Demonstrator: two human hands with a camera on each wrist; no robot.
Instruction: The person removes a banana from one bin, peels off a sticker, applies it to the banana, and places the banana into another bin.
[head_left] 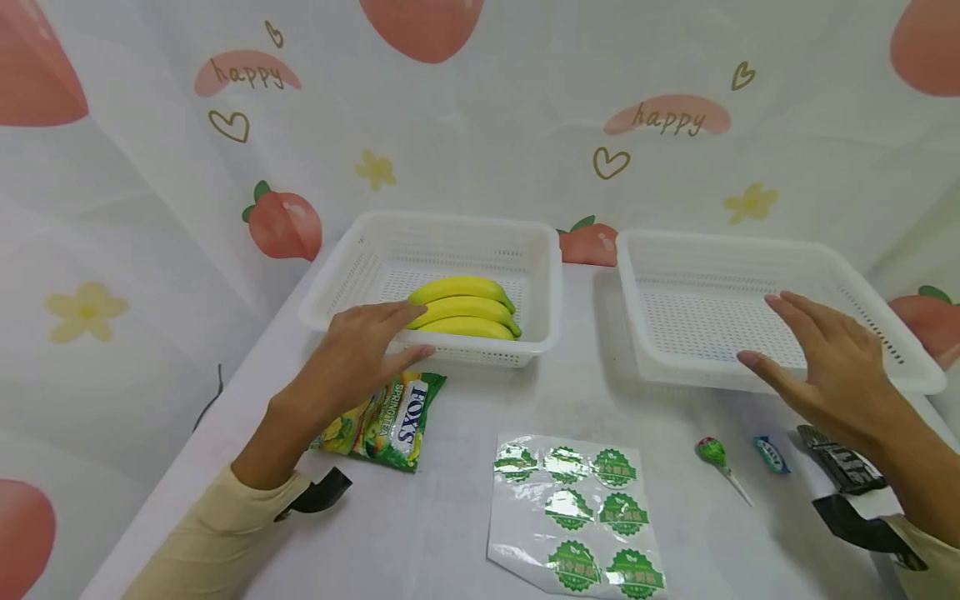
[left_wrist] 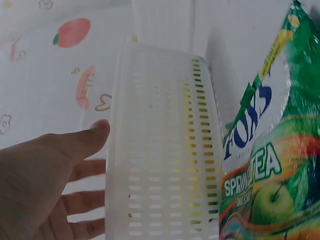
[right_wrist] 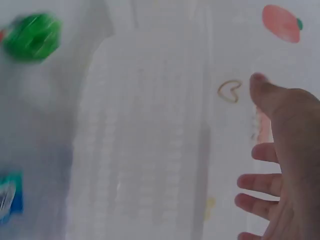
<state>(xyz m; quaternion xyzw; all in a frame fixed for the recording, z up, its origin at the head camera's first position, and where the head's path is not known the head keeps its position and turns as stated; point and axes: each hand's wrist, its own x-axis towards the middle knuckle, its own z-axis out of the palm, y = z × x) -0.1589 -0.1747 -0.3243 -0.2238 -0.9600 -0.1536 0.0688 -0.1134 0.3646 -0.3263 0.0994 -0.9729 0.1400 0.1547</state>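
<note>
My left hand point(head_left: 356, 350), fingers extended and thumb apart, is at the front rim of the left white plastic basket point(head_left: 553, 292). Several yellow bananas point(head_left: 467, 310) lie together in that basket, just past the fingertips. In the left wrist view, the basket's slotted wall point(left_wrist: 170, 150) shows yellow through its holes. My right hand point(head_left: 840, 367) hovers by the front edge of the right white basket point(head_left: 697, 312), holding nothing, with thumb and fingers spread. The right wrist view shows its fingers point(right_wrist: 265, 185) loosely bent above that basket.
A green FOX'S Spring Tea bag point(head_left: 397, 425) lies before the left basket. A sheet of green round stickers point(head_left: 525, 517) is at front centre. A lollipop point(head_left: 712, 452), a small blue-wrapped candy point(head_left: 771, 455) and a black packet point(head_left: 840, 461) lie at right. Behind hangs a peach-print cloth point(head_left: 480, 125).
</note>
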